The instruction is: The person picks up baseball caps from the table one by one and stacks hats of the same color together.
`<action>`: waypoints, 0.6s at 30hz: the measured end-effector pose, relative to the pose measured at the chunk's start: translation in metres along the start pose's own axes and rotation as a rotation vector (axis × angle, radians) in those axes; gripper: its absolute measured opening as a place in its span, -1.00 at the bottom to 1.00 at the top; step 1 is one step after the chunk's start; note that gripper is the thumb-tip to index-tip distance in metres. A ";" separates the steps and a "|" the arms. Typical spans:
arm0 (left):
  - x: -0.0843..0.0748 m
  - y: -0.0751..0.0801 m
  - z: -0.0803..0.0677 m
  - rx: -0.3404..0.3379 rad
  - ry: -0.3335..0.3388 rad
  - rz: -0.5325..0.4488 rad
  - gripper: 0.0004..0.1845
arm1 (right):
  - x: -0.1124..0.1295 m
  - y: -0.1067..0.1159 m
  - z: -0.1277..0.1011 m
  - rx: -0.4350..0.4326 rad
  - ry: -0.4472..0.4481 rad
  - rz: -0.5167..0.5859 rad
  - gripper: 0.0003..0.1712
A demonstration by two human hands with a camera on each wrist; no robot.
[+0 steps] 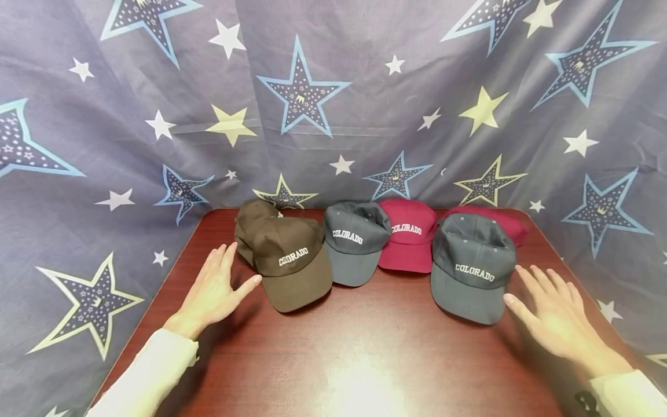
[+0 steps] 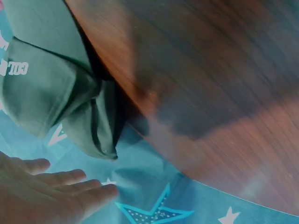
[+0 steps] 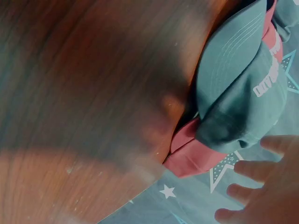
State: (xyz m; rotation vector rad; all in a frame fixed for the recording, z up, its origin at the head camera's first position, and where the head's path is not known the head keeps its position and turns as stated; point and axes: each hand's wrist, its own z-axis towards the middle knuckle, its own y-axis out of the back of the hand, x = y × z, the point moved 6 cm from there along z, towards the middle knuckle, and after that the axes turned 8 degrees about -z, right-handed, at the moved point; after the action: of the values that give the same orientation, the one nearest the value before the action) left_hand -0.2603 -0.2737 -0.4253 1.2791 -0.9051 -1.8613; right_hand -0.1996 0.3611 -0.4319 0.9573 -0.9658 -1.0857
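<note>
Both hands hover with fingers spread wide, holding nothing: the left hand [image 1: 216, 289] at lower left beside the brown cap [image 1: 292, 263], the right hand [image 1: 552, 315] at lower right beside the grey cap [image 1: 471, 266]. A careless sweep could likely knock overlapping caps askew.

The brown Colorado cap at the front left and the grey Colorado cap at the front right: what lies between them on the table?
In the head view, only bare table separates the brown cap and the grey cap.
</note>
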 end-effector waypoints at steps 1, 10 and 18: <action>-0.001 -0.001 0.001 0.000 0.006 -0.006 0.11 | 0.002 0.000 0.000 -0.003 0.005 0.002 -0.18; -0.018 -0.004 0.016 -0.032 0.074 -0.055 0.25 | 0.016 0.000 -0.004 -0.028 0.046 0.030 -0.18; -0.039 -0.010 0.039 -0.101 0.079 -0.069 0.23 | 0.021 0.002 -0.006 -0.034 0.052 0.029 -0.16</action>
State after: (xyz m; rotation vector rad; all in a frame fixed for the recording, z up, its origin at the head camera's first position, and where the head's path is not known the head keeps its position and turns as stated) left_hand -0.2882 -0.2293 -0.4054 1.3263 -0.7247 -1.8712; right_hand -0.1893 0.3418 -0.4292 0.9365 -0.9136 -1.0449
